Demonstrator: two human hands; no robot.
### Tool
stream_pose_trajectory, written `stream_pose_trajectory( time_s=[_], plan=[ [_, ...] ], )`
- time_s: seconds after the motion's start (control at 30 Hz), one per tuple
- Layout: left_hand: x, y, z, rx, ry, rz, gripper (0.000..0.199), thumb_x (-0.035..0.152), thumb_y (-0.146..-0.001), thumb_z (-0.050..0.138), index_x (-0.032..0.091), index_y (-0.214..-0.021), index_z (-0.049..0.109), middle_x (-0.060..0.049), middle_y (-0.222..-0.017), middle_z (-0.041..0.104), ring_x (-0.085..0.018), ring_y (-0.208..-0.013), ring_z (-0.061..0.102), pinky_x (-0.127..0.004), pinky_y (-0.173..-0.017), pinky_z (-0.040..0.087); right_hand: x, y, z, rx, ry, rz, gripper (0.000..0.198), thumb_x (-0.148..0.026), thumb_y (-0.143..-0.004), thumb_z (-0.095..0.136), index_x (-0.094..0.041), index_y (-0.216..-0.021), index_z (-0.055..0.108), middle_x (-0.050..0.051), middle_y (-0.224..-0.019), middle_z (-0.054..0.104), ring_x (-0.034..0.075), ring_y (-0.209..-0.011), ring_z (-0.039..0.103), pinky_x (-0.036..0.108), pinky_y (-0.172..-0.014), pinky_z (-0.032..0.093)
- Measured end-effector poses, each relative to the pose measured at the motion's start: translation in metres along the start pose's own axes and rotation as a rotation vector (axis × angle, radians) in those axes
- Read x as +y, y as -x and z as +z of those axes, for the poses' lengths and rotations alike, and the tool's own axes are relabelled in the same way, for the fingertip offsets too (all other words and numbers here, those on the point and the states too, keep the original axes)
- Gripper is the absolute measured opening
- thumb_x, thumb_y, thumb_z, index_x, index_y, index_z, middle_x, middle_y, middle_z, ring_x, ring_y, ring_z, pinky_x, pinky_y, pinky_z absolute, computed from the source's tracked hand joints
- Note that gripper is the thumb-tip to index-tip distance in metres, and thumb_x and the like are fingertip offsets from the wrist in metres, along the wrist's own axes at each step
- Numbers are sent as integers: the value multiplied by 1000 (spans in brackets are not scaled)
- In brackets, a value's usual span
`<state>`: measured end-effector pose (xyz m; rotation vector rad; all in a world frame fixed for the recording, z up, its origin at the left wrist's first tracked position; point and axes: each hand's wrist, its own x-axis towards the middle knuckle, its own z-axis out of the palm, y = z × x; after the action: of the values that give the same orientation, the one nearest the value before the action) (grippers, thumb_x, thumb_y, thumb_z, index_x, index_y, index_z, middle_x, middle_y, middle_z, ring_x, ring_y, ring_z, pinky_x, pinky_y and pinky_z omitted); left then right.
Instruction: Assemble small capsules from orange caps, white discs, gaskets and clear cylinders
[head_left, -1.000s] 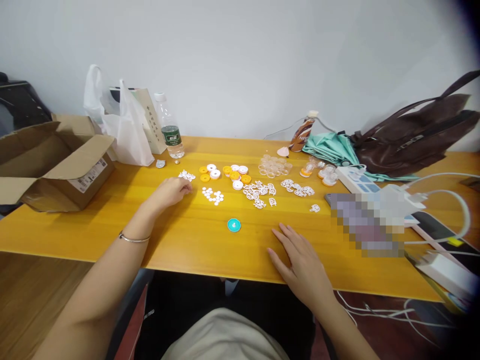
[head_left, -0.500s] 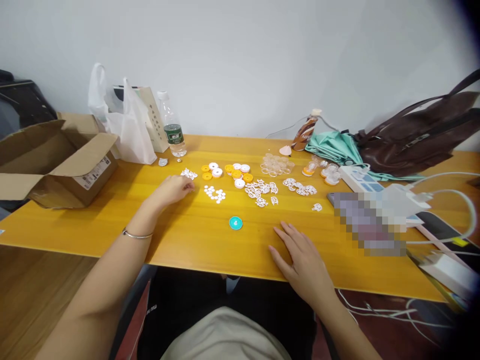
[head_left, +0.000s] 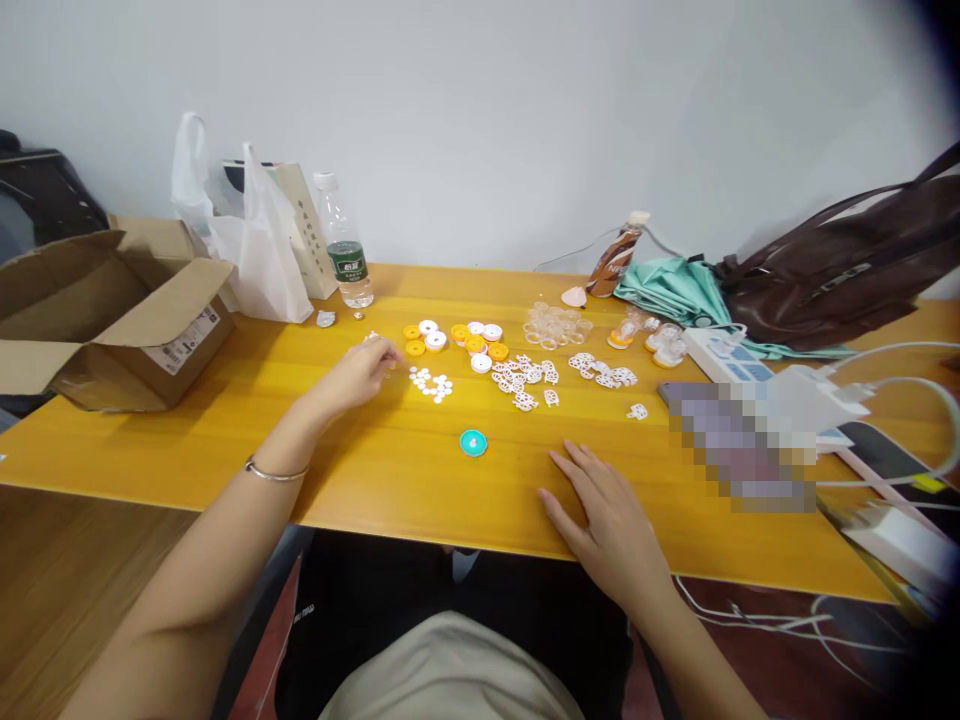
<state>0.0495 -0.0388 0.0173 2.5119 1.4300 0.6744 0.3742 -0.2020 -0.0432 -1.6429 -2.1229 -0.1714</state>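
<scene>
My left hand is over the left part of the table, its fingers curled together beside a pile of small white parts that it mostly covers. Whatever lies between the fingertips is too small to make out. Just right of them are scattered small white discs. My right hand lies flat near the front edge, fingers stretched and nothing in them. Between the hands sits a turquoise round piece with a small white part at its centre. Orange and white round pieces and white openwork cutouts lie farther back.
Clear plastic rings and clear-topped pieces lie at the back right. A cardboard box, white plastic bag and water bottle stand left. A drink bottle, brown bag, phone and cables are right.
My left hand has moved slightly right and away from me, now covering more of the white parts pile. The view has shifted a little; my right hand stays put.
</scene>
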Motion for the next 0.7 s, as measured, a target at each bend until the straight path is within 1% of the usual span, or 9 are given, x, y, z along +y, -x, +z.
stream_pose_trajectory(
  time_s=[0.1, 0.2, 0.27, 0.33, 0.4, 0.47, 0.57, 0.63, 0.7],
  plan=[
    [21, 2, 9, -51, 251, 19, 15, 19, -84, 40, 16, -90, 53, -6, -93, 61, -17, -87, 56, -31, -80, 45, 1, -5, -4, 47, -117, 21, 39, -41, -86, 46, -19, -116, 55, 12, -128, 54, 28, -118, 50, 48, -96, 42],
    [43, 4, 20, -117, 484, 15, 14, 24, -85, 42, 17, -91, 53, -5, -92, 60, -16, -85, 56, -30, -77, 45, -6, -21, -13, 114, -276, 22, 27, -35, -85, 48, -21, -106, 60, 10, -109, 65, 24, -102, 60, 41, -88, 48],
    [57, 7, 26, -138, 603, 28, 14, 25, -86, 43, 18, -93, 52, -5, -91, 59, -15, -84, 55, -30, -77, 45, -16, -39, -19, 107, -393, 10, 19, -32, -84, 51, -21, -96, 62, 7, -94, 68, 21, -89, 63, 36, -82, 49],
    [70, 11, 31, -137, 674, 43, 12, 24, -86, 43, 18, -93, 51, -4, -91, 57, -14, -84, 54, -30, -79, 45, -28, -60, -21, 60, -521, 13, 15, -29, -83, 52, -20, -88, 63, 5, -85, 68, 18, -80, 62, 32, -75, 49],
    [81, 14, 34, -125, 704, 48, 11, 22, -86, 42, 18, -92, 50, -4, -90, 57, -14, -84, 53, -29, -79, 44, -39, -80, -19, -33, -632, 22, 12, -27, -81, 54, -20, -83, 64, 3, -80, 68, 16, -74, 61, 29, -70, 48],
    [88, 16, 35, -115, 702, 53, 9, 21, -87, 42, 18, -90, 50, -4, -88, 56, -14, -83, 53, -29, -77, 44, -47, -95, -13, -114, -729, 71, 12, -27, -79, 56, -19, -81, 65, 2, -76, 67, 14, -68, 58, 26, -62, 45],
    [93, 18, 37, -102, 679, 68, 10, 19, -88, 41, 18, -91, 50, -4, -89, 56, -13, -82, 53, -28, -74, 44, -52, -105, -4, -220, -876, 140, 16, -30, -76, 59, -17, -81, 65, 1, -71, 65, 12, -60, 54, 23, -53, 40],
    [94, 19, 39, -89, 660, 78, 11, 18, -88, 40, 18, -94, 50, -4, -89, 56, -13, -82, 53, -28, -74, 44, -54, -107, 0, -258, -954, 166, 17, -32, -75, 60, -16, -79, 65, 0, -68, 64, 10, -57, 51, 22, -51, 39],
    [94, 20, 41, -73, 634, 86, 12, 19, -89, 40, 18, -96, 49, -4, -90, 56, -14, -84, 54, -27, -75, 45, -55, -107, 2, -260, -998, 194, 18, -33, -73, 61, -16, -78, 65, -1, -67, 62, 9, -55, 50, 22, -51, 38]
  ],
)
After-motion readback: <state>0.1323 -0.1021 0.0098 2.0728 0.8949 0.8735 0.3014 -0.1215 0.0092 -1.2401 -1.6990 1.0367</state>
